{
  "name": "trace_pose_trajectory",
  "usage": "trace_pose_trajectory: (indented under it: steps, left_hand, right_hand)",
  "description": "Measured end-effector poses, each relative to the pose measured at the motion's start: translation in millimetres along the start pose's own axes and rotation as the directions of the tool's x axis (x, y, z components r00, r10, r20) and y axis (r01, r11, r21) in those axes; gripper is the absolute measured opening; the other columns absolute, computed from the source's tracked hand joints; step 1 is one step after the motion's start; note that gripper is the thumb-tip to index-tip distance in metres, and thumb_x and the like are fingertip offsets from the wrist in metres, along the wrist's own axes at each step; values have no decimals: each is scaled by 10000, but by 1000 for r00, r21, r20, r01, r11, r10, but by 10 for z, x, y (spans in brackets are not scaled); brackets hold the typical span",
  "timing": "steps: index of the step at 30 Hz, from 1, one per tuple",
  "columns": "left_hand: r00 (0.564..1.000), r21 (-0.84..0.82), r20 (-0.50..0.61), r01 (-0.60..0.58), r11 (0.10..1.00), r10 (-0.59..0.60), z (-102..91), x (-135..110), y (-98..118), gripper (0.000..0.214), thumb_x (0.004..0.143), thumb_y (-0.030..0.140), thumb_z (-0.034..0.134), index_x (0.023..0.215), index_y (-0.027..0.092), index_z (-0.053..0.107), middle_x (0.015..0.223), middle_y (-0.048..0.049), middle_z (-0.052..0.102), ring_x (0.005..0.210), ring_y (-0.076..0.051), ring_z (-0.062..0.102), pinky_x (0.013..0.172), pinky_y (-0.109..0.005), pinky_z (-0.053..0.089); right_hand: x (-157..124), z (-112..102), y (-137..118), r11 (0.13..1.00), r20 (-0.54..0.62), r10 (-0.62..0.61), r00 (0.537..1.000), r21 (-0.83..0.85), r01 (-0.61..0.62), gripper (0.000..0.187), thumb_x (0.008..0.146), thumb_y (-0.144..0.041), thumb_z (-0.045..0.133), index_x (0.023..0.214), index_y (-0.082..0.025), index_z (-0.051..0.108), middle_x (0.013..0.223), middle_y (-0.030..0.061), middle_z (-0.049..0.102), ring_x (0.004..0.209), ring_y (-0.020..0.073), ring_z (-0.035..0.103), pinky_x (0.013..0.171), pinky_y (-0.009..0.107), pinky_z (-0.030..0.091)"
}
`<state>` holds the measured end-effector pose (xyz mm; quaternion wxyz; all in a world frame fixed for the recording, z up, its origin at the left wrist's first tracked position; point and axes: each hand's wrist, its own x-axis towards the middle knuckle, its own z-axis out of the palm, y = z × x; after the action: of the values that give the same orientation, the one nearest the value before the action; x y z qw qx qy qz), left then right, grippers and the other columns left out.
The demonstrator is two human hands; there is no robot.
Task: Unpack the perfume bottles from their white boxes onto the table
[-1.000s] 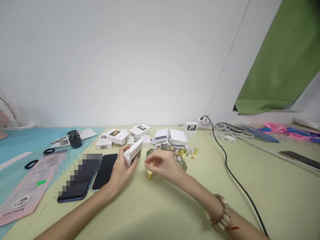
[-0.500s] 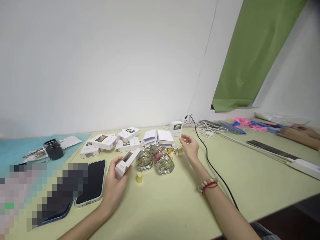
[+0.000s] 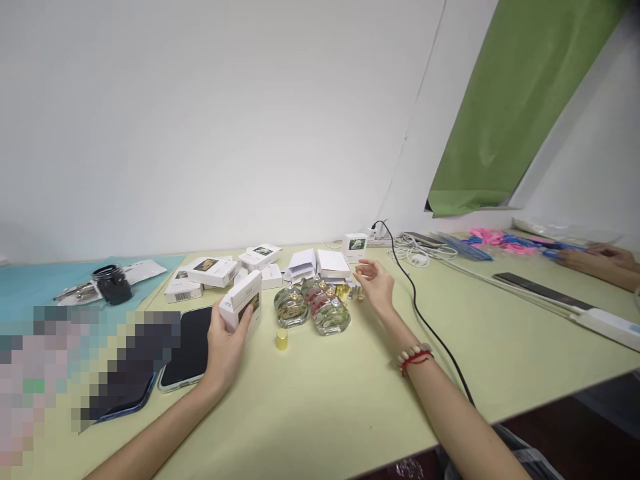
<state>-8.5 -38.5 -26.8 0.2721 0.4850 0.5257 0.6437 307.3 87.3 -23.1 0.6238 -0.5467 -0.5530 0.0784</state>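
Observation:
My left hand [image 3: 225, 347] grips a small white carton [image 3: 243, 308] with a picture on its side, held upright over the yellow-green table [image 3: 325, 407]. My right hand [image 3: 376, 283] hovers beside a cluster of small gold caps [image 3: 345, 291], thumb and forefinger pinched on a tiny gold piece [image 3: 358, 272]. Between the hands stand round glass perfume bottles [image 3: 313, 308] with coloured contents. One gold cap [image 3: 281, 341] stands alone in front of them.
Several white cartons [image 3: 215, 270] and folded inserts [image 3: 320, 263] lie behind the bottles. Two phones [image 3: 187, 347] lie at left beside a black jar [image 3: 114, 285]. A black cable [image 3: 430, 327] crosses the table. Another person's hands [image 3: 597, 257] rest at far right.
My left hand has tilted the carton from lying open-end-up to standing upright. My right hand, which left the lone gold cap a second ago, stays by the gold caps holding a small piece.

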Motion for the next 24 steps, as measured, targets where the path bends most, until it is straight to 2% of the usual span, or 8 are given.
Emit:
trace_pose_trajectory:
  steps: [6,12,15,19,21,24]
  left_hand:
    - [1000,-5,-2,10,1000,-10,-2,8,-5,479,718,435,635,1131,259,468,1177,-54,578,1094,-217,532,891,-345,425]
    - [1000,-1,-17,19,1000,-19,4,3,15,486,708,441,642,1127,258,477,1161,-53,585,1074,-225,541,870,-352,439]
    - [999,-1,-17,35,999,-35,2,2,24,484,707,441,642,1123,252,482,1150,-55,591,1059,-226,550,866,-354,441]
    - [1000,10,-15,1,1000,0,3,-1,40,450,718,421,639,1106,255,482,1162,-48,585,1091,-215,531,896,-340,423]
    - [1000,3,-16,-14,1000,14,5,-4,46,443,724,412,636,1106,251,480,1174,-50,579,1102,-210,526,901,-328,420]
    - [1000,-14,-7,-13,1000,13,7,-6,42,450,732,410,627,1123,246,474,1181,-58,577,1100,-206,529,903,-327,420]
  right_hand:
    - [0,3,-42,1000,6,-23,1000,-12,23,401,734,-412,558,1019,-132,588,866,117,677,731,196,636,715,366,503]
    - [-21,5,-91,999,38,-45,998,-10,46,474,654,-377,655,1051,-136,562,847,102,681,742,197,641,687,333,516]
    - [-35,10,-114,998,37,-60,997,-34,62,406,729,-366,580,1072,-149,557,855,90,682,749,189,641,707,333,510]
    - [-18,-12,-77,991,3,-60,998,-116,60,358,816,-309,436,1118,-145,538,928,108,666,834,197,628,780,365,479]
    - [9,-45,-35,985,0,-48,999,-168,47,375,796,-284,452,1132,-138,529,947,114,655,855,205,619,778,366,475]
    - [51,-117,39,969,25,-13,1000,-247,18,434,717,-275,549,1124,-128,530,923,109,644,725,189,621,678,339,491]
